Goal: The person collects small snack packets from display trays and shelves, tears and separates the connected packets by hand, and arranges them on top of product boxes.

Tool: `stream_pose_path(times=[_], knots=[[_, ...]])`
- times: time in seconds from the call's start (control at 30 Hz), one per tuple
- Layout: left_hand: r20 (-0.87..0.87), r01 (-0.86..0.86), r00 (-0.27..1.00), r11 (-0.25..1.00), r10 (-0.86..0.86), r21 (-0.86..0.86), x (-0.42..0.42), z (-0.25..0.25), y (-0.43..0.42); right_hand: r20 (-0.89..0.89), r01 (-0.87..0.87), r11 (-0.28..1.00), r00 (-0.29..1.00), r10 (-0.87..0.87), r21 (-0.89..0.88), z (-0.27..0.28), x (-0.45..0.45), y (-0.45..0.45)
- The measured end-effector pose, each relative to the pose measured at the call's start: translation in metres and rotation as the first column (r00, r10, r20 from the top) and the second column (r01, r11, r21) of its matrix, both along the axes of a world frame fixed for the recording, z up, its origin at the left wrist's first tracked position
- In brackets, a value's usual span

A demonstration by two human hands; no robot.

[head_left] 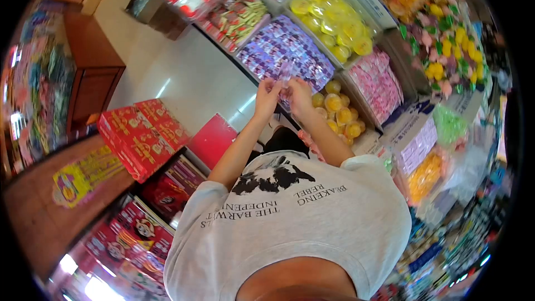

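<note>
My left hand (267, 98) and my right hand (300, 96) are close together in the upper middle of the view, fingers pinched on one small shiny purple packet (286, 71). Its lower part is hidden by the fingertips, and its print is too small to read. Just beyond my hands lies a box full of similar purple packets (262, 50). Yellow-orange balls (340, 112) in clear wrapping are beside my right hand.
Around the purple packets are a box of yellow round items (334, 19), pink packets (374, 83) and red-and-yellow packets (237, 15). Red boxes (142, 134) are stacked at left, near a wooden cabinet (92, 64). Bagged goods (426, 175) fill the right side.
</note>
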State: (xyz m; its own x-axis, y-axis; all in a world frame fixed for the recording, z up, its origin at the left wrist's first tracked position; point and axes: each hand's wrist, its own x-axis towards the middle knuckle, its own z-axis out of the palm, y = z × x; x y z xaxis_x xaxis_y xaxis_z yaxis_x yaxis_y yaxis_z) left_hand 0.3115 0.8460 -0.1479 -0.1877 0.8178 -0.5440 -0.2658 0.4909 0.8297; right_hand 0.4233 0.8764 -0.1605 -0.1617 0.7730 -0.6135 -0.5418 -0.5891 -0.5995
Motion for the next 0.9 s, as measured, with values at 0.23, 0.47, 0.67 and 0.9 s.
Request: stream_pose_path(times=[0.23, 0.47, 0.67, 0.9], knots=[[0.474, -0.235, 0.821, 0.945, 0.317, -0.225, -0.081, 0.011, -0.116, 0.134, -0.557, 0.83, 0.826, 0.547, 0.047, 0.037, -0.07, -0.079], [0.23, -0.622, 0.757, 0.782, 0.611, -0.03, -0.11, 0.017, -0.278, 0.261, -0.938, 0.328, 0.345, 0.902, 0.109, 0.057, -0.126, -0.171], [0.045, -0.688, 0.722, 0.709, 0.691, 0.153, -0.1, 0.027, -0.435, 0.318, -0.982, 0.006, 0.068, 0.946, 0.191, 0.052, -0.172, -0.282], [0.011, -0.981, 0.14, 0.137, 0.99, 0.139, -0.062, 0.011, -0.577, 0.434, -0.912, -0.384, -0.29, 0.853, 0.145, 0.05, -0.185, -0.439]])
